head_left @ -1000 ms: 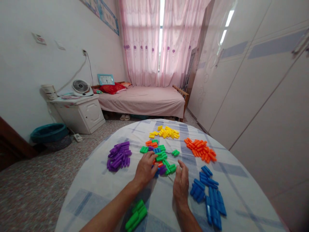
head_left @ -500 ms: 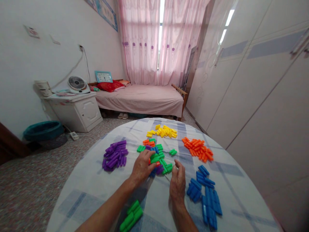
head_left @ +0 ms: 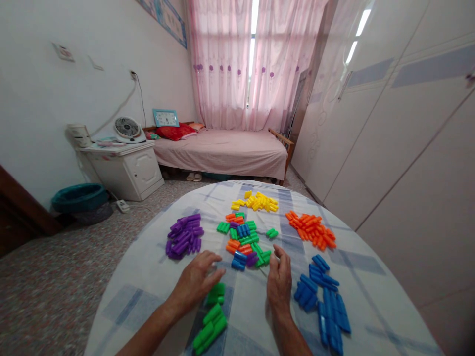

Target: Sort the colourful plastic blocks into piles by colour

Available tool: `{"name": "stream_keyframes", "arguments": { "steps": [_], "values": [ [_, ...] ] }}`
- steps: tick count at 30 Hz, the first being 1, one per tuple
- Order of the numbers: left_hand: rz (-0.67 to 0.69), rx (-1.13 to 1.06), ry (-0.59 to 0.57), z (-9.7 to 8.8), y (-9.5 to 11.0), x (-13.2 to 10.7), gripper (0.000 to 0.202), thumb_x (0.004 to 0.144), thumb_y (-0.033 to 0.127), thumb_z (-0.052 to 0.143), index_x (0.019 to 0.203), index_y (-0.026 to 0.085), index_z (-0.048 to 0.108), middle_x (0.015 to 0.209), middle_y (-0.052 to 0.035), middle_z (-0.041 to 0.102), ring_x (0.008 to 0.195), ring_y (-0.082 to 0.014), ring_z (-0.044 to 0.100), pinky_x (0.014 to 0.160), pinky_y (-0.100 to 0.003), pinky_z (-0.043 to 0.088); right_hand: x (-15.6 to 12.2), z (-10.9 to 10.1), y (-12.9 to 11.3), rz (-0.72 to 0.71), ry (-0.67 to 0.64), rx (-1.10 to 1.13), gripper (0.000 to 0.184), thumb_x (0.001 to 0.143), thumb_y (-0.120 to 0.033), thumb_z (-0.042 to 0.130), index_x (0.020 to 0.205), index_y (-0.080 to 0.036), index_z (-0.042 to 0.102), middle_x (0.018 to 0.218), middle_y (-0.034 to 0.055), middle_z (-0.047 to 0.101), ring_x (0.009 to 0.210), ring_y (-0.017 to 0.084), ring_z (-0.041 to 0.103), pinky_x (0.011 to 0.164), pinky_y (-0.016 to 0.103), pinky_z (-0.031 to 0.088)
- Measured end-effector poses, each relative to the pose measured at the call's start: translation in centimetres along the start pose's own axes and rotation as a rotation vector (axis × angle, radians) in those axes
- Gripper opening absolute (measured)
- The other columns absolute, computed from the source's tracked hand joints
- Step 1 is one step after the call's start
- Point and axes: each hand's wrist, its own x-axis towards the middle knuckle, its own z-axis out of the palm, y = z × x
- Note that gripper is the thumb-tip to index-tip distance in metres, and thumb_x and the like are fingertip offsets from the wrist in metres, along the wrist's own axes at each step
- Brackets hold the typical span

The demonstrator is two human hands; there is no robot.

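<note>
My left hand (head_left: 198,278) hovers over the near left of the table, thumb and forefinger apart, nothing seen between them. Right below its thumb is a green block (head_left: 215,293). Closer to me lies a group of green blocks (head_left: 210,329) side by side. My right hand (head_left: 279,281) rests on its edge on the cloth, fingers loosely bent and thumb apart, with nothing visible in it. Between and beyond the hands spreads a flat mixed cluster of small tube-like plastic blocks: green blocks (head_left: 262,255), orange blocks (head_left: 239,246), blue blocks (head_left: 239,260) and a purple block (head_left: 252,259).
Sorted piles surround the cluster: purple blocks (head_left: 184,236) left, yellow blocks (head_left: 261,201) at the back, orange blocks (head_left: 311,228) back right, blue blocks (head_left: 332,316) right. A lone green piece (head_left: 272,233) lies beside the cluster. A checked cloth (head_left: 148,277) covers the round table.
My left hand has drawn back from the cluster towards me and to the left, and a green block now shows below it. My right hand stays nearly in place. The view has shifted slightly.
</note>
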Motion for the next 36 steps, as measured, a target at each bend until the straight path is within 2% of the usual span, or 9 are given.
{"name": "stream_keyframes", "arguments": {
  "steps": [4,8,13,18,22,26,29,32,36],
  "values": [
    [0.055,0.090,0.191,1.4,-0.6,5.5,0.028,0.082,0.027,0.053,0.107,0.020,0.063,0.116,-0.0093,0.060,0.111,-0.0223,0.055,0.099,-0.038,0.043,0.0,0.0,0.1,0.000,-0.001,0.008,0.042,0.091,-0.044,0.036,0.119,-0.017,0.052,0.121,0.0094,0.055,0.114,0.021,0.049,0.097,0.033,0.035],
    [-0.086,0.225,0.094,3.3,-1.6,9.9,0.039,0.081,0.022,0.053,0.119,0.017,0.059,0.131,-0.0131,0.051,0.124,-0.0250,0.047,0.105,-0.039,0.036,0.0,0.1,0.2,0.000,-0.005,0.020,0.041,0.090,-0.044,0.037,0.118,-0.017,0.053,0.120,0.0091,0.055,0.113,0.022,0.049,0.096,0.034,0.035],
    [-0.089,0.250,-0.010,4.4,-2.7,11.5,0.042,0.075,0.008,0.048,0.113,0.020,0.062,0.120,-0.0078,0.058,0.114,-0.0189,0.052,0.099,-0.029,0.039,0.1,0.0,0.0,0.008,-0.019,0.000,0.041,0.089,-0.044,0.038,0.116,-0.017,0.053,0.119,0.0089,0.055,0.113,0.022,0.049,0.097,0.034,0.034],
    [-0.109,0.292,-0.020,4.0,-3.5,12.1,0.042,0.073,0.010,0.050,0.112,0.017,0.063,0.112,-0.0101,0.060,0.108,-0.0225,0.053,0.096,-0.033,0.039,0.0,-0.1,0.0,0.001,-0.027,0.001,0.041,0.090,-0.044,0.038,0.117,-0.018,0.053,0.119,0.0086,0.055,0.113,0.022,0.049,0.097,0.034,0.034],
    [-0.111,0.290,-0.017,3.1,-3.0,11.4,0.034,0.073,0.016,0.054,0.105,0.014,0.065,0.100,-0.0103,0.062,0.100,-0.0228,0.055,0.090,-0.032,0.041,0.0,0.0,0.0,0.007,-0.021,0.005,0.040,0.090,-0.044,0.039,0.118,-0.019,0.052,0.119,0.0082,0.055,0.112,0.021,0.049,0.095,0.033,0.035],
    [-0.059,0.256,-0.060,1.2,-2.2,8.6,0.031,0.072,0.019,0.055,0.101,0.016,0.065,0.098,-0.0075,0.061,0.095,-0.0205,0.056,0.085,-0.030,0.042,0.0,0.0,0.1,0.013,-0.025,0.000,0.040,0.090,-0.043,0.038,0.118,-0.019,0.052,0.120,0.0081,0.055,0.112,0.021,0.049,0.095,0.033,0.035],
    [-0.012,0.199,-0.152,-0.6,-1.9,5.6,0.038,0.071,0.018,0.054,0.108,0.017,0.063,0.098,-0.0068,0.061,0.094,-0.0204,0.056,0.085,-0.030,0.042,-0.1,0.0,0.2,0.007,-0.025,-0.009,0.040,0.089,-0.043,0.038,0.118,-0.020,0.053,0.120,0.0078,0.055,0.111,0.022,0.050,0.094,0.034,0.036],
    [-0.045,0.147,-0.255,-2.0,-2.0,2.9,0.046,0.070,0.019,0.054,0.115,0.018,0.060,0.100,-0.0062,0.061,0.095,-0.0211,0.056,0.086,-0.032,0.042,-0.1,0.0,0.1,0.002,-0.027,-0.020,0.040,0.089,-0.043,0.039,0.118,-0.019,0.053,0.119,0.0082,0.055,0.111,0.022,0.050,0.094,0.034,0.036],
    [-0.072,0.090,-0.355,-2.9,-1.9,0.8,0.050,0.070,0.022,0.056,0.120,0.020,0.058,0.106,-0.0063,0.061,0.099,-0.0221,0.056,0.090,-0.034,0.043,-0.1,-0.1,-0.1,-0.011,-0.035,-0.032,0.040,0.089,-0.042,0.038,0.118,-0.019,0.052,0.118,0.0082,0.055,0.110,0.022,0.050,0.094,0.034,0.036]
  ]
}}
